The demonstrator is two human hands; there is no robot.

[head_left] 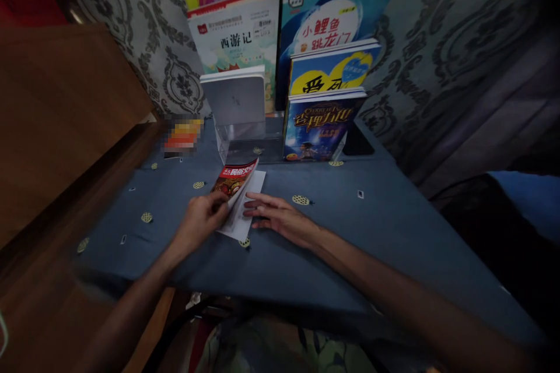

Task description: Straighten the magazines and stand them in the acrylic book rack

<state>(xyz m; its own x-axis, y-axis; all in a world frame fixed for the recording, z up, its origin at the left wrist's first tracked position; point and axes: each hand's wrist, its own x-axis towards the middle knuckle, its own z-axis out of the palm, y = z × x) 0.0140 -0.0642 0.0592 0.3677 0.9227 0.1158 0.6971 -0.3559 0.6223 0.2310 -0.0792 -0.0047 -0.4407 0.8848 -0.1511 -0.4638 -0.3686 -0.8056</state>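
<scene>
A small booklet (233, 182) with a red and brown cover lies partly opened on the blue tablecloth, its cover lifted and white inner pages showing. My left hand (202, 215) is closed on the cover's lower left part, thumb and fingers pinching it. On the other side, my right hand (280, 217) has its fingers stretched out, the tips at the right edge of the white page. Whether those fingertips press on the paper or just hover over it is hard to make out.
Behind the booklet stands a clear stand (245, 128) holding a grey-white book (236, 99). To its right are a blue book (321, 128) and a yellow-blue book (332, 70), with taller books behind. A dark flat object (359, 141) and a blurred orange item (182, 135) lie at the sides.
</scene>
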